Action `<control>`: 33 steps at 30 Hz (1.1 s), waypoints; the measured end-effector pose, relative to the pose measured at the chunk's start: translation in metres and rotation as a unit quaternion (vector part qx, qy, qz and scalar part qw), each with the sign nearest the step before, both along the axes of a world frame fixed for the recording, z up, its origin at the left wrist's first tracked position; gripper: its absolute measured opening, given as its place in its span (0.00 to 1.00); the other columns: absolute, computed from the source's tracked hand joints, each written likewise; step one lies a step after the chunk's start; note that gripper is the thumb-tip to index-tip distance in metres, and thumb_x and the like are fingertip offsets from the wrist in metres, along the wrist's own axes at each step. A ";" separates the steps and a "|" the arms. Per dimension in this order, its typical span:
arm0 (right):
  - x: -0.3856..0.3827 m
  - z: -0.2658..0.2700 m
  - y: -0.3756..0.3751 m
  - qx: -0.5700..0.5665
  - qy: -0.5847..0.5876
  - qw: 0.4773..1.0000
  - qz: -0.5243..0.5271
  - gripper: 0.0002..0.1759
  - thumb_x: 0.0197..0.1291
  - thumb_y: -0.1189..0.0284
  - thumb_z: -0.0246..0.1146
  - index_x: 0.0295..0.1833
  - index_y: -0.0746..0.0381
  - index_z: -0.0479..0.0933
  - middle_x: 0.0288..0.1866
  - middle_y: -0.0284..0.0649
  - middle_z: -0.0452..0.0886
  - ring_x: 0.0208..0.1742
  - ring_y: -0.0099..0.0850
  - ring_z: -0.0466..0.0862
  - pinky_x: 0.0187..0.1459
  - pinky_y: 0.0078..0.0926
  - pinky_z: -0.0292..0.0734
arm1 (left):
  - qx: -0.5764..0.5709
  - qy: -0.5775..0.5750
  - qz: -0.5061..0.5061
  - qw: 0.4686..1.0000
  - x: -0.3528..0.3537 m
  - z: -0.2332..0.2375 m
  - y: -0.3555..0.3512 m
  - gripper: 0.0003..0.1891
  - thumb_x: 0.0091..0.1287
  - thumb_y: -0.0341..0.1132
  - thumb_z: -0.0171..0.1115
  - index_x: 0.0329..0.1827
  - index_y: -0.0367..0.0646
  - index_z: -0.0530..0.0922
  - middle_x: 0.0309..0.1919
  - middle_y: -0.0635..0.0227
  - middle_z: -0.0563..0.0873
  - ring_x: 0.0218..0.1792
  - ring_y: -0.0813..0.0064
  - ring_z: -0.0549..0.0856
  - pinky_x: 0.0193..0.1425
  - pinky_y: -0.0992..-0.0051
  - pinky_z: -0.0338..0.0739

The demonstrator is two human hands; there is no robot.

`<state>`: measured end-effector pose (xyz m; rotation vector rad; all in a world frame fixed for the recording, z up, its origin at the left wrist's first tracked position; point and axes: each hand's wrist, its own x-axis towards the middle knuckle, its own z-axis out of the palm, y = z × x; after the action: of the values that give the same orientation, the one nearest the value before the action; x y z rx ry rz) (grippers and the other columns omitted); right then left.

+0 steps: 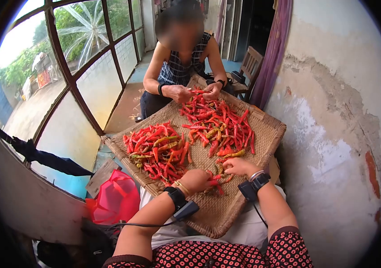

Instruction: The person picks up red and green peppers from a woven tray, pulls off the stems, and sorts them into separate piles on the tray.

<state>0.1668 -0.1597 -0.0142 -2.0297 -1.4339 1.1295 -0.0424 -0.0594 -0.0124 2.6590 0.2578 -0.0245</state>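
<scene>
My left hand is closed around a few red chili peppers, whose ends stick out past the fingers over the near part of the woven tray. Just to its right, my right hand has its fingers drawn together beside some greenish chilies; what they pinch is too small to make out. A heap of red chilies with a few green ones lies on the tray's left side. Another chili heap spreads over the far and right part.
Across the tray a person holds chilies in both hands. At left are a red plastic bag, a folded dark umbrella and framed window panes. A worn wall rises at right, with a wooden chair behind.
</scene>
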 end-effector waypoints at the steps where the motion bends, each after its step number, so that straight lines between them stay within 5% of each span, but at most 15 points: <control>1: -0.002 -0.004 0.005 0.013 -0.069 0.996 0.061 0.22 0.53 0.69 0.61 0.54 0.65 0.72 0.40 0.42 0.79 0.35 0.26 0.81 0.33 0.23 0.74 | 0.003 0.002 0.031 1.000 -0.004 0.001 0.002 0.13 0.55 0.41 0.57 0.34 0.39 0.79 0.27 0.52 0.81 0.33 0.52 0.81 0.39 0.60 0.74; 3: -0.010 0.000 0.011 -0.033 -0.134 0.985 0.099 0.25 0.51 0.69 0.62 0.56 0.65 0.70 0.47 0.48 0.78 0.47 0.35 0.79 0.45 0.28 0.73 | -0.002 0.003 0.065 0.998 -0.012 -0.003 0.006 0.13 0.56 0.40 0.56 0.33 0.39 0.79 0.27 0.52 0.81 0.32 0.52 0.80 0.39 0.59 0.74; 6: -0.023 -0.004 0.018 -0.094 -0.148 0.983 0.051 0.28 0.49 0.69 0.63 0.57 0.65 0.69 0.49 0.48 0.77 0.48 0.37 0.79 0.46 0.29 0.73 | -0.071 -0.064 0.075 0.993 -0.012 -0.008 0.016 0.13 0.57 0.40 0.55 0.34 0.39 0.79 0.27 0.51 0.81 0.32 0.52 0.80 0.38 0.58 0.73; 7: -0.019 -0.017 0.021 0.004 -0.214 0.971 0.103 0.27 0.47 0.68 0.64 0.55 0.65 0.70 0.45 0.48 0.78 0.39 0.35 0.82 0.37 0.28 0.75 | -0.077 -0.083 0.083 0.990 -0.012 -0.006 0.016 0.13 0.57 0.39 0.55 0.34 0.38 0.79 0.26 0.50 0.80 0.32 0.51 0.80 0.37 0.58 0.73; 10: -0.022 -0.021 0.031 -0.047 -0.159 0.986 0.027 0.26 0.45 0.69 0.65 0.52 0.65 0.71 0.36 0.46 0.81 0.32 0.35 0.82 0.33 0.30 0.75 | -0.104 -0.112 0.089 0.984 -0.013 -0.004 0.014 0.12 0.58 0.38 0.55 0.34 0.36 0.78 0.26 0.48 0.79 0.31 0.50 0.80 0.35 0.59 0.73; 12: -0.029 -0.013 0.034 -0.106 -0.137 0.985 0.004 0.19 0.41 0.67 0.65 0.42 0.61 0.76 0.39 0.46 0.80 0.41 0.41 0.80 0.42 0.38 0.74 | -0.119 -0.138 0.092 0.979 -0.010 0.004 0.013 0.12 0.58 0.38 0.56 0.34 0.36 0.77 0.25 0.47 0.78 0.29 0.49 0.79 0.33 0.61 0.73; 15: -0.034 -0.025 0.036 0.001 -0.292 0.955 0.059 0.12 0.43 0.61 0.62 0.25 0.60 0.77 0.27 0.41 0.81 0.31 0.37 0.81 0.36 0.35 0.74 | -0.207 -0.185 0.085 0.957 -0.012 0.025 0.018 0.11 0.58 0.36 0.58 0.34 0.35 0.78 0.23 0.48 0.78 0.25 0.53 0.79 0.31 0.64 0.72; 18: -0.041 -0.014 0.035 -0.013 -0.308 0.950 0.055 0.04 0.41 0.72 0.60 0.27 0.58 0.77 0.29 0.41 0.81 0.34 0.38 0.81 0.36 0.35 0.74 | -0.256 -0.145 0.126 0.947 -0.005 0.029 0.036 0.12 0.57 0.36 0.57 0.36 0.36 0.79 0.21 0.49 0.77 0.23 0.56 0.79 0.32 0.65 0.72; 21: -0.037 -0.013 0.029 0.024 -0.311 0.950 0.000 0.05 0.42 0.76 0.58 0.28 0.58 0.78 0.32 0.40 0.81 0.37 0.37 0.81 0.38 0.33 0.74 | -0.264 -0.168 0.192 0.930 0.000 -0.015 0.056 0.12 0.57 0.37 0.57 0.36 0.35 0.79 0.23 0.49 0.79 0.27 0.54 0.80 0.33 0.63 0.73; 24: -0.025 -0.020 0.029 0.119 -0.217 0.967 -0.053 0.08 0.44 0.76 0.58 0.34 0.59 0.78 0.32 0.44 0.81 0.37 0.42 0.80 0.39 0.35 0.74 | -0.093 -0.146 0.208 0.963 -0.004 -0.019 0.060 0.11 0.56 0.38 0.56 0.29 0.37 0.78 0.25 0.49 0.80 0.32 0.50 0.80 0.37 0.59 0.74; 27: -0.023 -0.019 0.033 0.190 -0.145 0.965 -0.104 0.09 0.44 0.77 0.58 0.34 0.61 0.80 0.28 0.42 0.81 0.31 0.35 0.81 0.35 0.30 0.75 | -0.107 -0.162 0.174 0.966 -0.002 -0.019 0.053 0.11 0.56 0.38 0.56 0.29 0.38 0.79 0.25 0.49 0.80 0.32 0.51 0.80 0.37 0.59 0.74; 33: -0.013 0.002 0.045 0.127 0.024 0.976 -0.177 0.10 0.48 0.77 0.57 0.36 0.67 0.81 0.28 0.36 0.81 0.27 0.20 0.78 0.32 0.19 0.73 | -0.085 -0.148 0.144 0.975 -0.004 -0.017 0.051 0.11 0.56 0.37 0.55 0.29 0.37 0.78 0.24 0.49 0.80 0.31 0.50 0.80 0.37 0.58 0.74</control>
<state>0.1542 -0.1144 -0.0121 -1.9579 -1.0720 0.7955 -0.0467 -0.0083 -0.0293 2.3914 0.5130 0.4199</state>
